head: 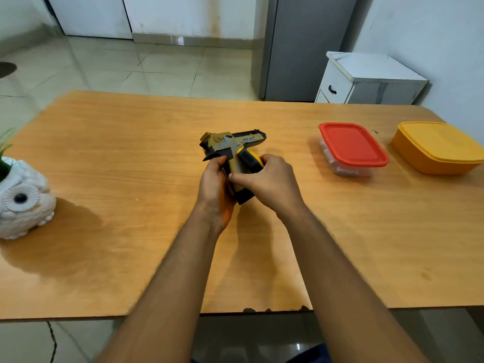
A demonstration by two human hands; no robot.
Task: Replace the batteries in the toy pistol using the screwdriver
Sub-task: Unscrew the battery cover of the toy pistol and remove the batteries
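Note:
A gold and black toy pistol point(230, 142) is held just above the middle of the wooden table point(131, 153), barrel pointing right and grip toward me. My left hand point(213, 187) wraps the left side of the grip. My right hand point(269, 182) closes over the grip's right side and holds a screwdriver with a yellow and black handle point(250, 158) against the pistol. The screwdriver's shaft and tip are hidden behind my fingers. No loose batteries show.
A clear box with a red lid point(352, 148) and an orange lidded box point(437, 146) stand on the right of the table. A white owl planter point(23, 197) sits at the left edge. A white cabinet point(366, 79) stands beyond the table.

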